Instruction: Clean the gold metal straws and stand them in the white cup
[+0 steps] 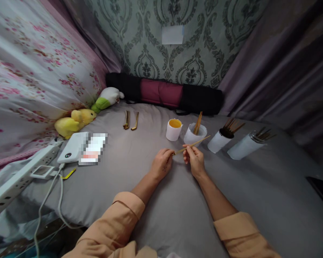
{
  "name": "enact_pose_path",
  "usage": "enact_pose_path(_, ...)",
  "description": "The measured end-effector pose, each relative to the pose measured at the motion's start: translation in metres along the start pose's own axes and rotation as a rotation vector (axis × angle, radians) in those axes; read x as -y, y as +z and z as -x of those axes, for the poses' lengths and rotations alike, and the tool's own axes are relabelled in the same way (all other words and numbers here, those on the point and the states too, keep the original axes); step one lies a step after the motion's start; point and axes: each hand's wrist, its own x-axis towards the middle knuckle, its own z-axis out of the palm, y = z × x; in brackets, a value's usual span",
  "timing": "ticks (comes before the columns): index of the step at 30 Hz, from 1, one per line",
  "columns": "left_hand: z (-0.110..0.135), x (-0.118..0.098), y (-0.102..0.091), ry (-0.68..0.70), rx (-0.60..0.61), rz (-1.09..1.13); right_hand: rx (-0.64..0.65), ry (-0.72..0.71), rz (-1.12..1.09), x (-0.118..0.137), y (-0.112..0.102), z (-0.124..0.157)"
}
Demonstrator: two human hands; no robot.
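Note:
My left hand [163, 164] pinches the lower left end of a thin tan stick [197, 142], which looks like a chopstick. Along its middle, the fingers of my right hand [195, 160] grip the same stick, and its far end points up to the right. Just beyond the right hand stands a white cup [188, 138] with several similar sticks [197, 123] in it. Left of that cup is a white-wrapped cup [173, 133] with a yellow inside. Two small groups of brass-coloured, bent-ended thin pieces [135, 122] lie farther left on the grey sheet.
To the right, a white cylinder [217, 141] and a white-wrapped jar [243, 147] hold dark sticks. A black and maroon roll [161, 92] lies along the wall. At left are plush toys [75, 122], a white power bank [73, 147], cables and a power strip [24, 181].

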Motion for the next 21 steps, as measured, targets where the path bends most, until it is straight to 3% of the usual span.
enact_pose_path(6,-0.003,-0.003,-0.002,-0.158,0.001,0.153,-0.025,-0.002,0.019,0.0,-0.001,-0.001)
enact_pose_path(14,-0.009,-0.008,-0.001,-0.613,-0.015,0.631,-0.069,-0.044,0.03,-0.002,-0.003,-0.003)
enact_pose_path(21,-0.011,-0.015,-0.004,-0.749,0.031,0.958,-0.092,-0.061,0.06,-0.001,-0.004,-0.003)
